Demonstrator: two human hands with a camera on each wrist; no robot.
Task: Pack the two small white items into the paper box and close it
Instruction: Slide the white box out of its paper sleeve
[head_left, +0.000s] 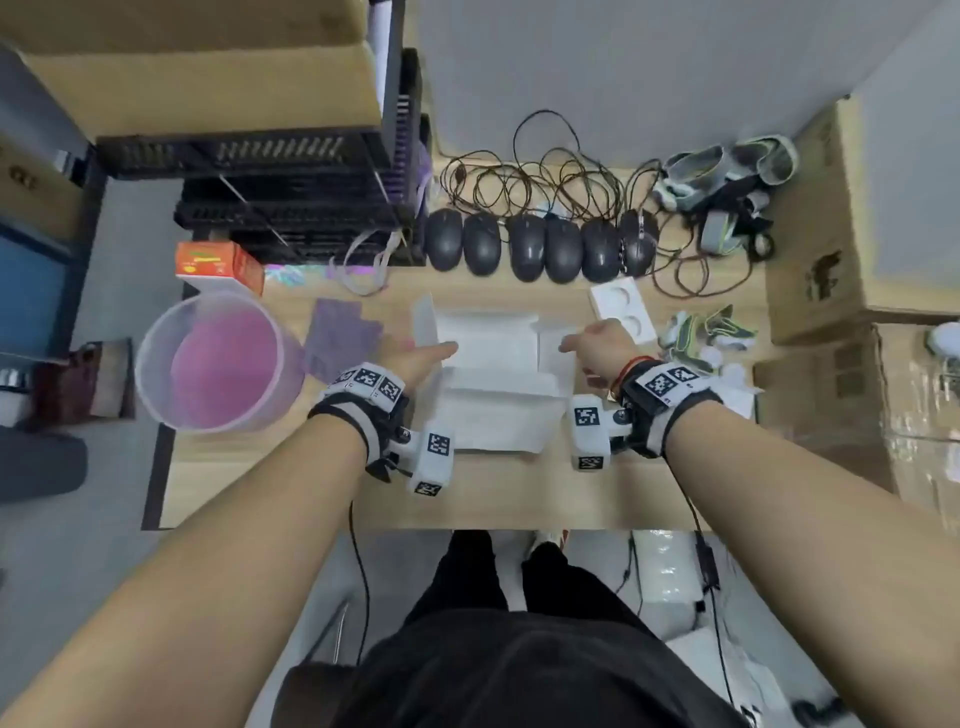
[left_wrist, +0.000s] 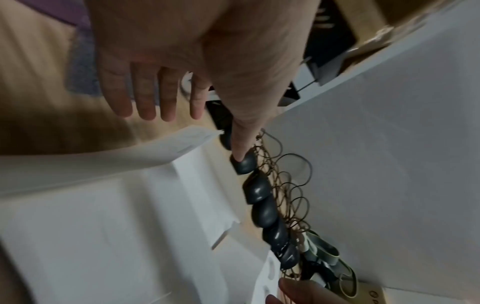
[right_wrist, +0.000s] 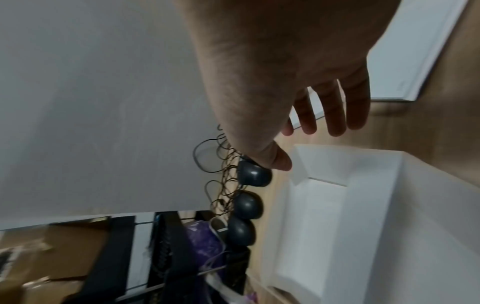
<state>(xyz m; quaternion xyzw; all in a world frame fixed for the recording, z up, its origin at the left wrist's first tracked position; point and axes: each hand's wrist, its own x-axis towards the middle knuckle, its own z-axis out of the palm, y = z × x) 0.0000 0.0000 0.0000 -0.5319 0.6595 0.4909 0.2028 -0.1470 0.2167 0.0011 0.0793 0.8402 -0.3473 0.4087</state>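
Paper box (head_left: 488, 353), flaps spread for loading; left hand (head_left: 415, 358) and right hand (head_left: 602, 345) flank it, fingers extended, empty

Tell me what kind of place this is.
Probably a packing or stockroom workbench rather than a home desk: a row of identical wired computer mice, brown cardboard cartons stacked beside the wooden table, and black plastic crates at the back.

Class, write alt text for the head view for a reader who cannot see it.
Both hands reach toward an open white paper box on a wooden table, left hand and right hand open at its side flaps. Six dark computer mice line up behind it.
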